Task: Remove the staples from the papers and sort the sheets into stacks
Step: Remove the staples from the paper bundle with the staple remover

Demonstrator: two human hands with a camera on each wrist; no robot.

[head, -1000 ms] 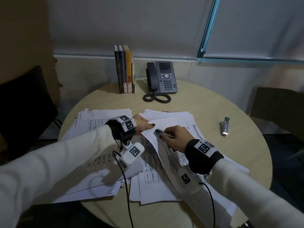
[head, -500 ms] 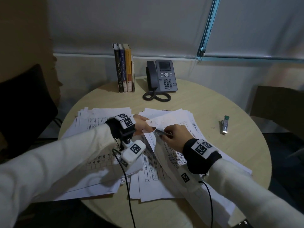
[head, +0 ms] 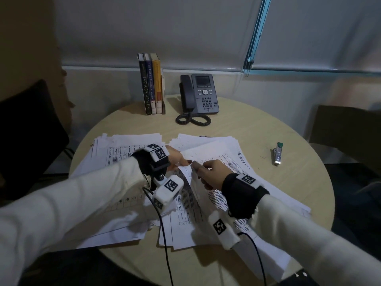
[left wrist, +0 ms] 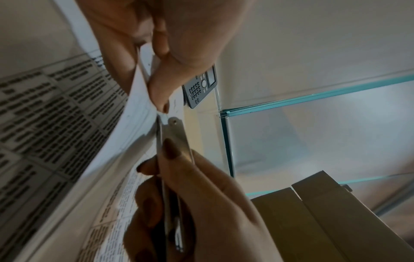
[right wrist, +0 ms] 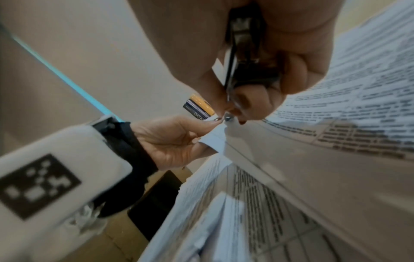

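On the round table lie two spread piles of printed sheets, a left pile (head: 119, 153) and a right pile (head: 231, 147). Between them my left hand (head: 177, 161) pinches the raised corner of a stapled set (head: 206, 154) between thumb and fingers (left wrist: 160, 92). My right hand (head: 211, 172) grips a flat metal staple remover (left wrist: 177, 138), whose tip sits at that pinched corner. In the right wrist view the left hand (right wrist: 170, 140) holds the paper corner (right wrist: 215, 140) right beside the tool's tip (right wrist: 228, 117). The staple itself is hidden.
A small stapler (head: 278, 154) lies on the bare table (head: 268, 124) to the right. At the back stand a desk phone (head: 203, 93) with its coiled cord and three books (head: 152, 83). Dark chairs flank the table at left (head: 26, 131) and right (head: 346, 129).
My right hand has moved left with the tool until its tip meets the left fingers. The set's corner has risen a little off the pile.
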